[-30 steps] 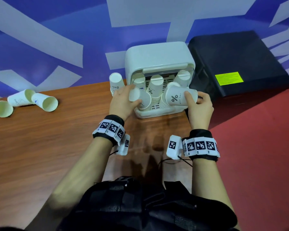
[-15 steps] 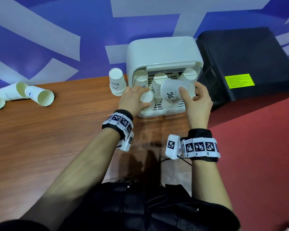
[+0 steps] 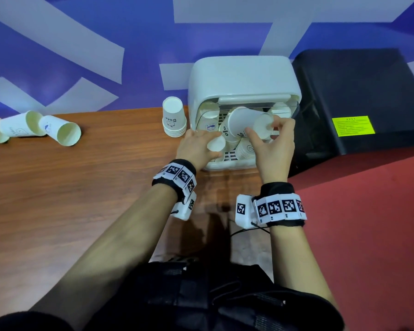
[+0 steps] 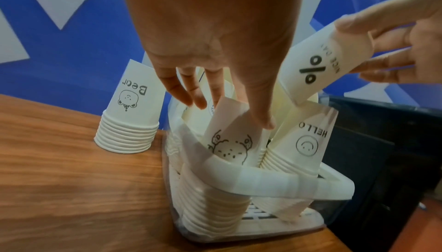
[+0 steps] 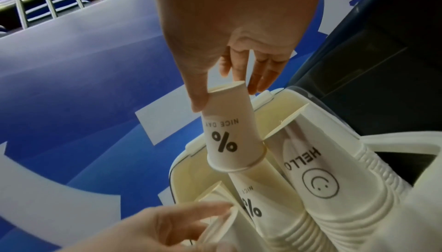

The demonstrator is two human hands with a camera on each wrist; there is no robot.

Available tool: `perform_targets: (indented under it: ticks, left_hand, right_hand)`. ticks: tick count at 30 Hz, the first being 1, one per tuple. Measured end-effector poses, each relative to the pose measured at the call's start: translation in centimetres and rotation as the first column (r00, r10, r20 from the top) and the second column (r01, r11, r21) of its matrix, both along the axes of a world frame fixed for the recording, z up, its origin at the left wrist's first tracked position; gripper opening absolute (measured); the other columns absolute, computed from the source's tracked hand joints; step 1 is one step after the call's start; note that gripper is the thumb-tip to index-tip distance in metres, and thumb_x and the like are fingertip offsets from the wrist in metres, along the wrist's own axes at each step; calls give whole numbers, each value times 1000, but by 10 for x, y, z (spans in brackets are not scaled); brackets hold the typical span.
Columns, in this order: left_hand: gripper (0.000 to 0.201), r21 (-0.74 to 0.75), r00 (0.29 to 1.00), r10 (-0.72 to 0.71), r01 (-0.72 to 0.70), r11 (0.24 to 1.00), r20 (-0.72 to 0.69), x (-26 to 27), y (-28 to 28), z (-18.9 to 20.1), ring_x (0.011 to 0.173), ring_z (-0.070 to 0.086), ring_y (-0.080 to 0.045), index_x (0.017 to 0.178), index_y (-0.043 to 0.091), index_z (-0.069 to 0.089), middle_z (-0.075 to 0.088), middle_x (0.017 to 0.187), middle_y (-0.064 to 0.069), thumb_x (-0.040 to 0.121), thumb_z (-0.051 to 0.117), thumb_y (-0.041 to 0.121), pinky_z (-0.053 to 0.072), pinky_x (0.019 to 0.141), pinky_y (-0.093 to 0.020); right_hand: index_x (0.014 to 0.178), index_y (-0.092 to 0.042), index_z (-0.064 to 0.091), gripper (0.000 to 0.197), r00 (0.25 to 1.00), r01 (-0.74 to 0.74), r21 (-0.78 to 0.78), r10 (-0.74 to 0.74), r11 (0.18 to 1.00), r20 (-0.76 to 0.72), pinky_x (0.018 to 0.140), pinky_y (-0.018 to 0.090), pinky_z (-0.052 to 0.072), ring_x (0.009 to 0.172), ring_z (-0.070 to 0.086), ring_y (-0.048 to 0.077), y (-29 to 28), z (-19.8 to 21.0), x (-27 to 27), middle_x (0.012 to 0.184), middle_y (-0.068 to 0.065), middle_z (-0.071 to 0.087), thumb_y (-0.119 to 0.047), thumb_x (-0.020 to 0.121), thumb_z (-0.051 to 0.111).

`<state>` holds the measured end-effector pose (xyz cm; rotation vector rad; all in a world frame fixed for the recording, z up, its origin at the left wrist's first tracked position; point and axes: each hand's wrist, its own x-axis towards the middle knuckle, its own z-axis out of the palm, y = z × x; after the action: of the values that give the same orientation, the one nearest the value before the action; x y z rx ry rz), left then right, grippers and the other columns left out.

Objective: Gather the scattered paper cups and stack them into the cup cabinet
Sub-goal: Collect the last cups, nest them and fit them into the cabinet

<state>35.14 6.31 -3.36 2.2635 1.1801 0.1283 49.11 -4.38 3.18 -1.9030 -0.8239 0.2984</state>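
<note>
Right hand [image 5: 229, 34] grip pinches the inverted percent cup [image 5: 229, 142], rim over a matching stack in the cup cabinet [image 3: 244, 77]. Left hand [image 4: 215, 34] grip clasps the bear-print stack [image 4: 229, 142] inside.

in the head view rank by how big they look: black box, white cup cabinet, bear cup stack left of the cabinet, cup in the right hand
1. black box, largest
2. cup cabinet
3. bear cup stack
4. cup in the right hand

The last two look close; fingers cover part of the held cup, so their order is unsure.
</note>
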Motion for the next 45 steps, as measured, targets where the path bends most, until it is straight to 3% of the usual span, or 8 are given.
perform_targets:
  ticks: [3,6,8,10,15,30,35,45]
  left_hand:
    - [59,-36,996,24,-21,999,90,-6,-4,-2,115,40,-25,139,37,44,54,134,3,84,64,47,32,95,-31]
    - [60,-20,982,82,-79,997,168,-18,-5,-3,114,39,-21,140,37,43,54,132,5,85,65,45,29,94,-27]
    - [58,-15,972,132,-131,991,195,-26,-6,-1,116,39,-21,138,35,45,54,132,5,85,66,43,28,93,-25]
    - [56,-28,957,178,-177,984,228,-33,-8,2,117,39,-22,137,32,48,54,133,3,85,67,42,28,94,-25]
    - [52,-48,923,222,-218,975,314,-49,-15,-3,112,46,-26,132,25,54,59,127,0,84,68,38,35,97,-32]
    - [48,-165,873,328,-286,944,362,-55,-18,-11,106,45,-21,131,24,53,60,117,6,86,68,30,39,92,-31]
    - [46,-170,871,324,-279,945,369,-59,-20,-14,107,46,-21,129,25,54,60,117,5,86,67,29,39,91,-30]
    - [48,-187,855,380,-334,924,353,-71,-17,-14,109,46,-21,133,22,51,60,116,1,88,66,28,43,95,-38]
  right_hand:
    - [95,-20,42,42,999,-16,-3,16,1000,34,81,14,41,101,52,19,4,-9,0,102,-1,53,-29,75,77]
    - [103,-16,47,41,1000,-10,-28,11,1000,19,86,31,49,103,47,12,10,-17,0,103,-11,47,-30,78,76]
    - [112,-12,51,45,999,-3,-34,5,999,51,91,33,46,106,46,12,15,-20,0,104,-13,45,-29,79,75]
    - [118,-10,52,47,996,-16,-42,20,999,90,94,27,40,110,46,16,20,-22,-1,108,-9,47,-27,80,73]
    - [117,-11,55,42,981,-57,-114,77,992,177,98,34,38,114,46,22,32,-29,2,120,2,57,-29,82,69]
    - [115,-12,62,43,854,-100,-290,231,952,465,86,28,29,100,53,30,41,-22,19,105,3,66,-39,83,68]
    - [112,-12,65,37,841,-91,-324,247,942,482,87,37,33,99,54,34,41,-21,13,104,5,68,-35,83,67]
    - [128,-17,59,38,837,-45,-629,373,776,400,106,45,23,137,25,35,62,-38,14,142,8,47,-27,93,48]
